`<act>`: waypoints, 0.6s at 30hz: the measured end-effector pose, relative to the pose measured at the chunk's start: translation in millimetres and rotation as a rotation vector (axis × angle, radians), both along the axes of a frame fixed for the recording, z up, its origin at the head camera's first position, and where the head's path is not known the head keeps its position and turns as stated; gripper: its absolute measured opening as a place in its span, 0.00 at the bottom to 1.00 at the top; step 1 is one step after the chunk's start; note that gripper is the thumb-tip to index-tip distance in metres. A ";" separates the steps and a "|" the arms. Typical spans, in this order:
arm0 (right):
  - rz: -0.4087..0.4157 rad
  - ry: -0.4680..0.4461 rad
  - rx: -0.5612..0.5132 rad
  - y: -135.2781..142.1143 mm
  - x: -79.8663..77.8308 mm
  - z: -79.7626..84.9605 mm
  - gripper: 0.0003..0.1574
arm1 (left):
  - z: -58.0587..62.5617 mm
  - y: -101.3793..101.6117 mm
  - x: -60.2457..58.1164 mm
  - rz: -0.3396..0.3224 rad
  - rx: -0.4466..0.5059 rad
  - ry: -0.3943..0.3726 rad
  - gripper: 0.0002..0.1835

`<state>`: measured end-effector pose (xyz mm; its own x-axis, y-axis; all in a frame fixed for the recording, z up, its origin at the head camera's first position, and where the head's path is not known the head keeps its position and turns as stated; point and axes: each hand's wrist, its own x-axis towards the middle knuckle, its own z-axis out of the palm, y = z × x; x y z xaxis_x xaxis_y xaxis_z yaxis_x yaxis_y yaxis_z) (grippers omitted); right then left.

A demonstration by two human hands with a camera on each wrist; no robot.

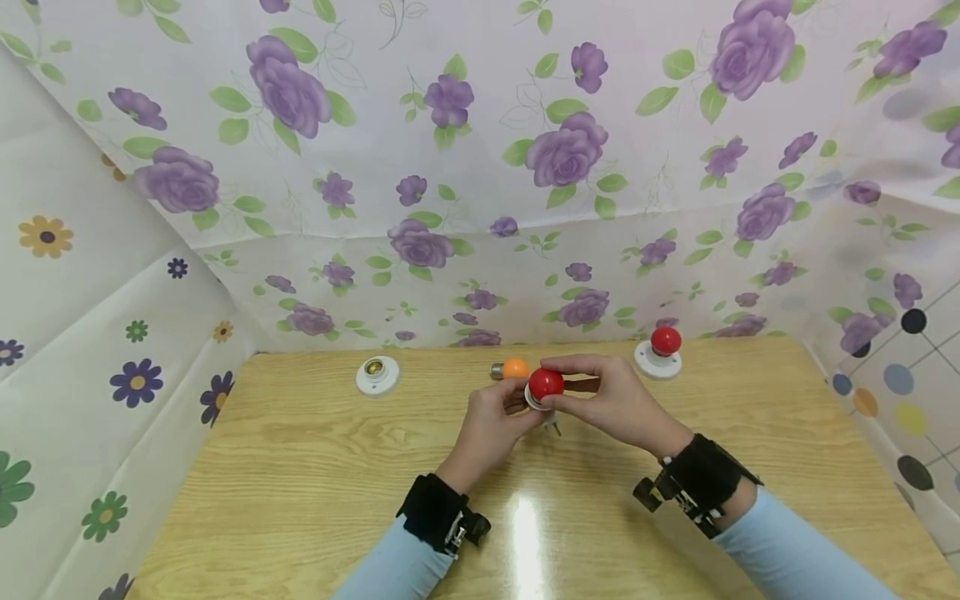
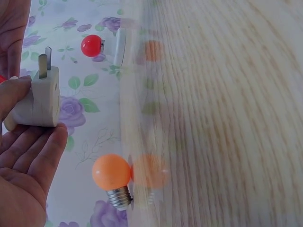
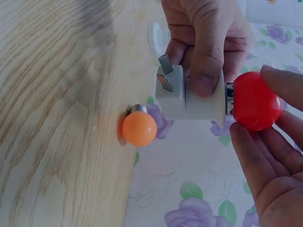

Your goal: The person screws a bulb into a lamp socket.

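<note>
Bulb [image 3: 257,100] my right hand [image 1: 618,400] pinches sits, right wrist view, at three o'clock from the plug [image 3: 174,99] my left hand [image 1: 489,423] grips.

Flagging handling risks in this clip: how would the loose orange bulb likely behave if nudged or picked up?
The orange bulb would probably roll, perhaps curving, since it lies sideways on the table with a round globe and narrower metal base. The globe looks smooth, so it might slip when pinched.
</note>
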<state>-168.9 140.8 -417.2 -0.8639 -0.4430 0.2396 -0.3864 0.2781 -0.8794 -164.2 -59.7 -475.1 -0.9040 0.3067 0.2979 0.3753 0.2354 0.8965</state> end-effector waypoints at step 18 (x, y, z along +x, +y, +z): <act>-0.069 0.078 -0.034 -10.3 16.3 25.1 0.26 | 2.8 1.6 1.3 0.006 0.009 -0.003 0.20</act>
